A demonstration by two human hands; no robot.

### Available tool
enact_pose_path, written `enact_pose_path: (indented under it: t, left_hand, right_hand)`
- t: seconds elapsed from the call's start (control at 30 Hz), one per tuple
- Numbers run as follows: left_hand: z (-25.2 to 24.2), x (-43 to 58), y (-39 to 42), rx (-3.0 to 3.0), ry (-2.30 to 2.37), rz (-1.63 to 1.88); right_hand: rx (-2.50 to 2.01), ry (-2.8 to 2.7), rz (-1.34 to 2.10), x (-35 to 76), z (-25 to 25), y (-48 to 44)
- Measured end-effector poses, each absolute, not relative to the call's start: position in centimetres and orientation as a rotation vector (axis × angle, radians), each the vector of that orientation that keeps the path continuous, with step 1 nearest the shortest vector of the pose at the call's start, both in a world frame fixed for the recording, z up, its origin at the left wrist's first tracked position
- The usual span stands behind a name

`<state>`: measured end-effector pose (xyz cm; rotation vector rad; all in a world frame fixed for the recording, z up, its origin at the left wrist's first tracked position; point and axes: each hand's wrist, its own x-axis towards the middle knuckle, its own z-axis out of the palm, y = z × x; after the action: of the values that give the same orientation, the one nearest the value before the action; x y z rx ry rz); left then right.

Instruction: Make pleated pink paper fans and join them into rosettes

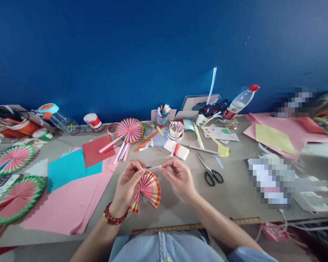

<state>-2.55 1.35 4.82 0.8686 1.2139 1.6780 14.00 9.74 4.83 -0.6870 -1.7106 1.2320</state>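
Note:
Between my two hands a thin white strip (153, 167) is stretched, roughly level. My left hand (131, 178) pinches its left end between thumb and forefinger; a red bead bracelet circles that wrist. The right end is pinched in the fingers of my right hand (179, 176). Just below the strip lies a pleated paper fan (150, 189), pink and cream with an orange edge, partly open and partly hidden by my left hand. Beyond my hands, a white packet (182, 151) is bound with red string.
Black-handled scissors (210, 171) lie to the right. Pink sheets (68, 203), blue paper (67, 171) and finished fans (15, 159) are at the left. Farther back stand a round striped fan (130, 130), cups (176, 130) and a tilted bottle (240, 103).

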Motion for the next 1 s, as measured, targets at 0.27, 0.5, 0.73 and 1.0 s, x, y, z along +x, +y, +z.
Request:
enact_pose_path:
  t: [0.27, 0.5, 0.73, 1.0]
  left_hand:
    - [2.5, -5.8, -1.3, 1.7, 1.786, 1.078]
    - [1.6, -6.2, -1.9, 2.103, 1.907, 0.359]
    - [1.7, -5.5, -0.1, 1.945, 1.946, 0.735]
    - [3.6, -3.9, 1.5, 1.582, 1.367, 0.997]
  right_hand:
    - [-0.684, -1.625, 1.086, 16.0, 5.1, 11.0]
    - [-0.601, -1.956, 1.027, 17.3, 2.7, 10.8]
    - [-0.531, -2.368, 0.768, 16.3, 1.4, 8.6]
    - [-0.652, -1.954, 1.14, 14.9, 0.7, 11.2]
